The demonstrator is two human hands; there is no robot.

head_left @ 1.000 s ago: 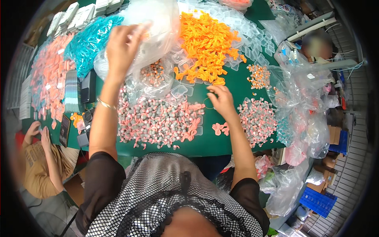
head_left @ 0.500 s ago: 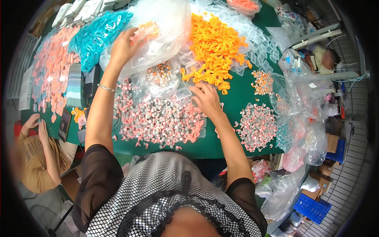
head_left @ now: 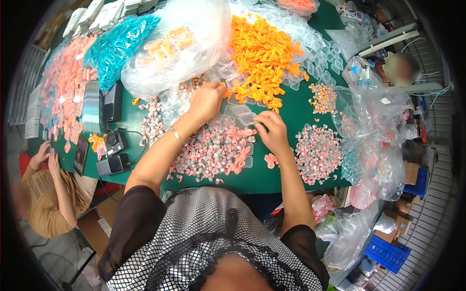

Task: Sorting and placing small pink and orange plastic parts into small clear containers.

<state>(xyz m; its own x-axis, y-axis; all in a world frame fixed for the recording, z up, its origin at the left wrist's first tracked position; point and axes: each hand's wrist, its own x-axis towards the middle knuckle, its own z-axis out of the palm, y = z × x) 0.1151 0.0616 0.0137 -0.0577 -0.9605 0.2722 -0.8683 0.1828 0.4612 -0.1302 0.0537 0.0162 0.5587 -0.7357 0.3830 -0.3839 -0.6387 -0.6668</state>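
My left hand (head_left: 206, 101) is closed at the left edge of a heap of orange cord bundles (head_left: 264, 58), beside a small pile of orange-and-grey pieces (head_left: 187, 87). What its fingertips hold, if anything, is hidden. Between my hands is a small clear plastic box (head_left: 241, 114), its edge pinched by my right hand (head_left: 274, 131). Below them spreads a large pile of pink-and-grey curved pieces (head_left: 206, 153), with pink cord bundles (head_left: 240, 160) at its right side. A single pink bundle (head_left: 271, 160) lies on the green table just below my right hand.
A big clear bag (head_left: 194, 63) with packed orange bundles stands beyond my left hand, next to a teal bag (head_left: 119, 48). Clear boxes (head_left: 318, 56) cover the far right. More pink-and-grey pieces (head_left: 318, 155) lie right. Another person's hands (head_left: 48, 154) rest at the left edge.
My left hand has come down and right from the big clear bag to the orange heap. My right hand has shifted slightly right and nearer, with the clear box now showing at its fingertips.
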